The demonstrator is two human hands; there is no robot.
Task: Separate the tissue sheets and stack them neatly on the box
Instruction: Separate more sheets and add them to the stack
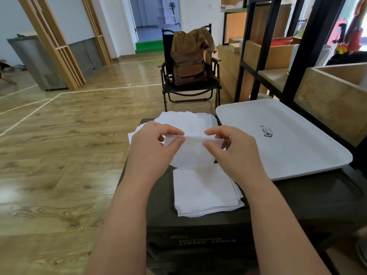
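On the dark storage box [297, 197], a neat tissue stack [206, 192] lies near, a loose tissue pile [184, 121] far. Above them, left hand [153, 143] and right hand [236, 149] each pinch the held tissue sheet [188, 153] by its top edge; it looks featherlight, limp and easily torn, so corner grips suit best.

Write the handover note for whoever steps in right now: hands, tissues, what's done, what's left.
Left hand and right hand each pinch the top edge of one tissue sheet, held up above the box and apparently being peeled apart.
Neat stack: near side of the box top, squared up, several sheets deep.
Loose pile: far side of the box, untidy, behind the hands.
White tray: on the right, holding no tissues.
Done: part of the sheets stacked.
Left: lay the held sheet on the neat stack, then work through the loose pile.
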